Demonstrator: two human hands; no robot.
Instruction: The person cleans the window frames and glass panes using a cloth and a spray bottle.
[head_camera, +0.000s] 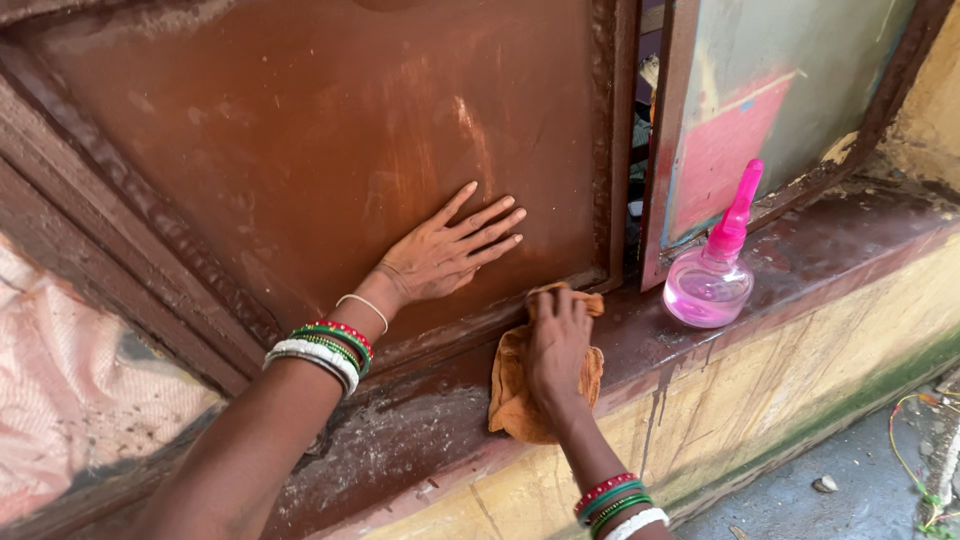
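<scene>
— Brown metal shutter (300, 130), worn and streaked, over a reddish sill (800, 250) and a yellow wall (800, 370) below. What are the hands doing?

— Left hand (440, 255) lies flat on the shutter, fingers spread, palm against the metal. Bangles (325, 350) sit on that wrist.

— And the other?

— Right hand (557, 340) presses down on an orange cloth (515, 390), fingers curled over its top edge. That cloth lies on the sill at the shutter's bottom frame and hangs over the sill's front.

— Anything nearby?

— A pink spray bottle (712, 280) stands upright on the sill, right of the cloth and apart from it, in front of a second shutter (760, 100) with faded pink and pale paint.
</scene>
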